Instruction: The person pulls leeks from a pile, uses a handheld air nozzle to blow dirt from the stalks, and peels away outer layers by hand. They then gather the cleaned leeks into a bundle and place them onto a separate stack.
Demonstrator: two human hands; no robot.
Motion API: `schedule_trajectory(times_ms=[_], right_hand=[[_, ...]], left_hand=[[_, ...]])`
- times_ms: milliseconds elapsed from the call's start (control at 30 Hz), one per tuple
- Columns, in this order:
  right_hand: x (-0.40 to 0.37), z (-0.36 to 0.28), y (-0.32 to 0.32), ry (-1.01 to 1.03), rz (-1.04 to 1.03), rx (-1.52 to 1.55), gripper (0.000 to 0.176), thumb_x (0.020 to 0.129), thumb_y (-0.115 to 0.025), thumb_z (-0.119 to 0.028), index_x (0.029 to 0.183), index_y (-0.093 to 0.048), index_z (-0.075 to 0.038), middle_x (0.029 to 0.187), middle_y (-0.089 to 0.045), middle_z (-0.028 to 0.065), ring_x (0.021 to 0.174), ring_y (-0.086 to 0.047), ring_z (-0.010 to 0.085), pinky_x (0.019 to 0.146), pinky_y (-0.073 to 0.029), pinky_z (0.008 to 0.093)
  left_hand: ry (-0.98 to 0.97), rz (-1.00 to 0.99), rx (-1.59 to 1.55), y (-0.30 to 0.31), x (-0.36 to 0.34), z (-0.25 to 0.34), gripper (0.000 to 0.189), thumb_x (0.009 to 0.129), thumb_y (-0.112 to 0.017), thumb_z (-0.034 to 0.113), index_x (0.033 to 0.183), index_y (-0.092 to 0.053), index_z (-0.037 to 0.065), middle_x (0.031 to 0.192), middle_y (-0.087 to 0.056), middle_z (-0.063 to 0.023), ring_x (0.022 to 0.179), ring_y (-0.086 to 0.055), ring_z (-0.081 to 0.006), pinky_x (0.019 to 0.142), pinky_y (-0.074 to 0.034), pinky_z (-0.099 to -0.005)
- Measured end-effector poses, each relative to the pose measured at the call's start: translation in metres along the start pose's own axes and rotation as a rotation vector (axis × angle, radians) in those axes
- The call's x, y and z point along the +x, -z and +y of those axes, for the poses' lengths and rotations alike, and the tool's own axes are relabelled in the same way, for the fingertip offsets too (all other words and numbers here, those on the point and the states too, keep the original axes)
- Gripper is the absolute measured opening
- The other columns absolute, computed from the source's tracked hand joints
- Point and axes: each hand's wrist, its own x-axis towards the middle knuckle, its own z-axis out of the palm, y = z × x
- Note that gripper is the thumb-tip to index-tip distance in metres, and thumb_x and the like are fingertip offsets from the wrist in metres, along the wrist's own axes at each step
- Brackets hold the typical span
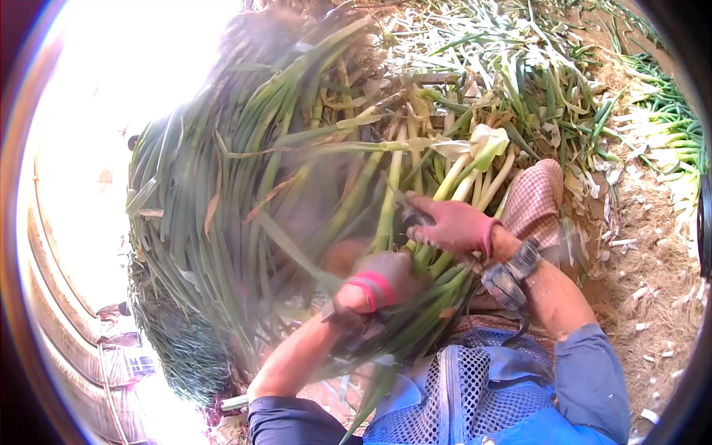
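A bundle of green onions (445, 285) lies across my lap, its pale stems pointing away from me and its leaves toward my body. My left hand (386, 276), in a grey glove with a pink cuff, is closed around the stalks and blurred by motion. Just above it to the right, my right hand (454, 225), in a pink glove with dark fingertips, rests over the stems. Its fingers are curled together; what they pinch is hidden. Farther out, white stem ends (482, 178) and a peeled pale leaf (489, 146) show.
A tall heap of green onions (222, 170) stands on the left. Stripped leaves (504, 52) litter the ground ahead. At the far right lies a row of onions with white stems (678, 141). Cut white bits (641, 326) dot the straw-coloured ground. A curved ribbed wall (63, 319) borders the left.
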Motion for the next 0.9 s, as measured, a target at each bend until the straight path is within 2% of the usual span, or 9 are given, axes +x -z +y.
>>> schedule_trajectory(times_ms=[100, 200, 300, 367, 433, 633, 733, 800, 900], right_hand=[[0.014, -0.011, 0.003, -0.068, -0.037, 0.061, 0.077, 0.095, -0.067, -0.04, 0.162, -0.044, -0.009, 0.136, -0.069, 0.0251, 0.124, -0.067, 0.04, 0.109, -0.05, 0.0423], [0.04, 0.005, -0.008, 0.057, -0.102, 0.115, 0.078, 0.093, -0.067, -0.038, 0.161, -0.045, -0.008, 0.138, -0.069, 0.024, 0.126, -0.067, 0.0375, 0.109, -0.05, 0.0408], [0.056, 0.002, 0.015, -0.128, -0.059, 0.073, 0.082, 0.097, -0.068, -0.04, 0.165, -0.038, -0.005, 0.152, -0.061, 0.0188, 0.137, -0.061, 0.0302, 0.117, -0.045, 0.0364], [0.054, -0.001, 0.017, -0.116, -0.063, 0.06, 0.083, 0.097, -0.069, -0.04, 0.165, -0.037, -0.004, 0.154, -0.06, 0.0195, 0.138, -0.061, 0.03, 0.117, -0.045, 0.0368], [0.053, 0.002, 0.011, -0.057, -0.116, 0.012, 0.083, 0.097, -0.068, -0.041, 0.165, -0.038, -0.004, 0.155, -0.058, 0.0207, 0.138, -0.061, 0.0319, 0.117, -0.045, 0.0366], [0.096, 0.019, 0.026, -0.215, 0.03, -0.022, 0.083, 0.091, -0.068, -0.042, 0.161, -0.044, -0.006, 0.14, -0.068, 0.0241, 0.127, -0.067, 0.0368, 0.111, -0.05, 0.0407], [0.112, 0.026, 0.034, -0.221, 0.135, -0.063, 0.082, 0.089, -0.066, -0.038, 0.16, -0.045, -0.004, 0.125, -0.074, 0.0259, 0.104, -0.075, 0.0369, 0.094, -0.057, 0.0439], [0.121, 0.027, 0.04, -0.257, 0.158, -0.046, 0.081, 0.089, -0.066, -0.038, 0.16, -0.046, -0.005, 0.124, -0.074, 0.0255, 0.103, -0.076, 0.0367, 0.093, -0.057, 0.0441], [0.13, 0.03, 0.045, -0.298, 0.213, -0.097, 0.079, 0.089, -0.065, -0.038, 0.159, -0.048, -0.006, 0.123, -0.075, 0.0245, 0.104, -0.075, 0.0373, 0.094, -0.057, 0.0448]], left_hand=[[0.016, -0.009, -0.058, 0.004, 0.001, -0.014, 0.066, 0.097, -0.068, 0.058, 0.124, -0.066, -0.003, 0.102, -0.076, -0.0255, 0.102, -0.073, -0.0443, 0.091, -0.055, -0.0506], [-0.037, -0.002, -0.192, 0.015, -0.011, -0.025, 0.069, 0.097, -0.067, 0.06, 0.133, -0.067, 0.002, 0.106, -0.077, -0.0235, 0.103, -0.074, -0.0404, 0.092, -0.054, -0.0469], [-0.014, -0.008, -0.164, 0.039, -0.027, -0.033, 0.065, 0.1, -0.067, 0.054, 0.14, -0.066, 0.003, 0.108, -0.078, -0.022, 0.1, -0.075, -0.0366, 0.091, -0.055, -0.0429], [-0.032, 0.132, -0.176, 0.052, -0.032, -0.046, 0.059, 0.1, -0.071, 0.046, 0.14, -0.067, 0.003, 0.109, -0.078, -0.0202, 0.099, -0.076, -0.0315, 0.09, -0.056, -0.0399], [0.169, 0.062, -0.375, 0.073, -0.031, -0.054, 0.051, 0.101, -0.074, 0.039, 0.135, -0.071, 0.001, 0.108, -0.08, -0.0172, 0.098, -0.075, -0.0214, 0.09, -0.057, -0.0374], [0.158, 0.132, -0.219, 0.105, 0.016, -0.073, 0.052, 0.099, -0.075, 0.041, 0.13, -0.073, -0.001, 0.115, -0.079, -0.0192, 0.108, -0.075, -0.0269, 0.096, -0.055, -0.0373], [0.141, 0.202, -0.096, 0.087, 0.058, -0.097, 0.058, 0.098, -0.072, 0.046, 0.134, -0.071, 0.001, 0.125, -0.075, -0.0224, 0.117, -0.072, -0.0346, 0.103, -0.053, -0.0424], [0.168, 0.228, -0.025, 0.078, 0.079, -0.105, 0.061, 0.097, -0.069, 0.049, 0.136, -0.07, 0.003, 0.136, -0.07, -0.0229, 0.125, -0.068, -0.0377, 0.108, -0.051, -0.0458], [0.202, 0.266, 0.173, 0.071, 0.095, -0.102, 0.058, 0.097, -0.07, 0.049, 0.134, -0.07, 0.005, 0.136, -0.07, -0.0183, 0.123, -0.069, -0.0363, 0.107, -0.052, -0.0452]])
